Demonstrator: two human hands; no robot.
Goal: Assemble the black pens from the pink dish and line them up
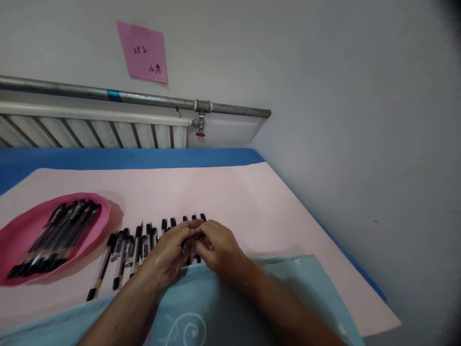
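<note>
My left hand [175,250] and my right hand [219,247] meet over the near right part of the table, fingertips touching. Both are closed, with fingers bent and pinched together. A small dark, clear-looking bit shows between them, but the fingers hide what it is. Under and beside the hands lies a row of black-capped pens [103,269] with clear barrels, side by side. Short clear pieces with black tops [128,252], like pen caps, lie among them. My hands cover part of the row's right end.
On the left, a pink tray [103,226] holds several pens [54,240] in a bundle. A pale pink sheet [230,192] covers the blue table [144,158]. Light blue cloth [288,288] overlaps its near edge. Behind are a radiator [75,129], a pipe [151,99] and walls.
</note>
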